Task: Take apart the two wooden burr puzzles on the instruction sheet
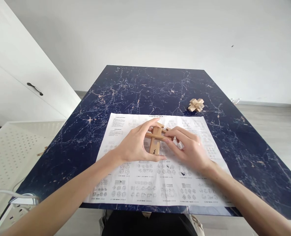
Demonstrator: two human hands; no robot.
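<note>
Several notched wooden puzzle pieces (156, 139) are crossed together above a printed instruction sheet (145, 177). My left hand (135, 141) curves around their left side, with its thumb at the near end and its fingers at the far end of an upright piece with dark marks. From the right, my right hand (188, 146) pinches the end of the piece lying crosswise. Its fingers partly cover that end, so how the pieces interlock there is hidden. Small line drawings and text cover the sheet beneath both hands.
An assembled wooden burr puzzle (196, 105) with a dark mark sits beyond the sheet's upper right corner. The dark blue marbled table (140, 88) reaches toward a white wall. At the lower left are a power strip (25, 200) and a white perforated surface (10, 150).
</note>
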